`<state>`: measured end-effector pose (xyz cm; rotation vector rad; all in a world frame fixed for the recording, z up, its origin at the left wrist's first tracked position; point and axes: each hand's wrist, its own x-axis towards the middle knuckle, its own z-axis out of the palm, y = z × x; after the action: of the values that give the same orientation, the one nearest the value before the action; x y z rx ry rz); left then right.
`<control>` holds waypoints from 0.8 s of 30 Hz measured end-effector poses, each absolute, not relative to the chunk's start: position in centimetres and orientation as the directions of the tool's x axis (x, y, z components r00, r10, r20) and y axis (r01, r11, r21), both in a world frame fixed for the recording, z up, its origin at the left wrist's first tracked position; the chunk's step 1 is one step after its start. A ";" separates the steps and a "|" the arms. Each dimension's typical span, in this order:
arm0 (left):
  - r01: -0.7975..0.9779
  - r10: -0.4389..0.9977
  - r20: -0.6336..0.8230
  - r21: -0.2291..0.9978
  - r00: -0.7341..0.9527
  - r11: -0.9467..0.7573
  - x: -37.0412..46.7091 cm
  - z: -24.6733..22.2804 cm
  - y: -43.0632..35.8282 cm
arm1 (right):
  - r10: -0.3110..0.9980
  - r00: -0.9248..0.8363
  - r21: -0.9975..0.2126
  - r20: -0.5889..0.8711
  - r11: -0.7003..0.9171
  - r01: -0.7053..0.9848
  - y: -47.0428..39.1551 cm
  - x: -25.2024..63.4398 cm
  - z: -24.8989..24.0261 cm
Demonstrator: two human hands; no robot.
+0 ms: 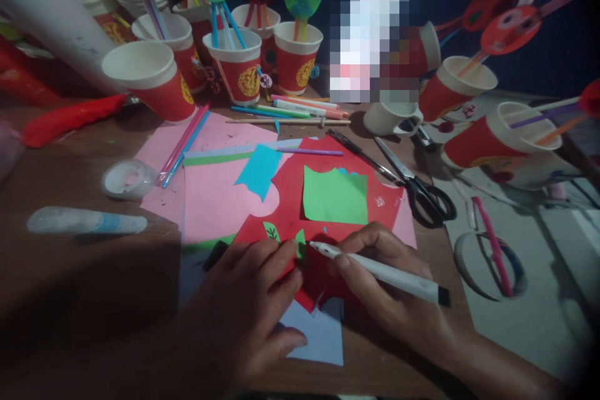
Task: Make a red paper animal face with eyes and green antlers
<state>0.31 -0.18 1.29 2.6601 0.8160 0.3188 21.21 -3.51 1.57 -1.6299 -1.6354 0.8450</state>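
Note:
My right hand (398, 312) pinches a white marker (394, 276) with a black end, its tip beside a small green paper leaf (300, 246). My left hand (255, 300) lies palm down, fingers stretched over the red paper (323, 284), fingertips at that leaf's edge. Just beyond them is another green leaf with black veins (271, 232). A black piece (216, 255) like a marker cap sticks out by my left fingers, partly hidden. Farther back, a green paper piece (335, 197) rests on the red sheet. Pale blue paper (316, 337) shows below my hands.
Black-handled scissors (429, 200) and a tape roll (490, 265) lie at right. A glue tube (87, 220) lies at left near a clear round container (127, 179). Red paper cups (233, 69), several with straws and paper faces, stand behind pens and a white mug (387, 117).

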 end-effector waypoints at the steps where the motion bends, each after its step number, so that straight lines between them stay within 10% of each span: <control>1: 0.500 0.579 0.115 0.387 0.807 -0.775 0.3 1.3 -0.2 | 1.000 -0.008 -0.825 0.014 0.016 0.566 -3.6 21.2 1.5; 24: 0.470 0.569 0.147 0.422 0.809 -0.776 -0.1 0.5 0.0 | 0.997 -0.071 -0.749 0.006 0.051 0.660 -3.3 20.8 1.6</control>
<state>-0.11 0.04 0.55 2.6267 0.7844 0.3778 20.83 -3.30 1.58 -1.6622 -1.7892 0.8005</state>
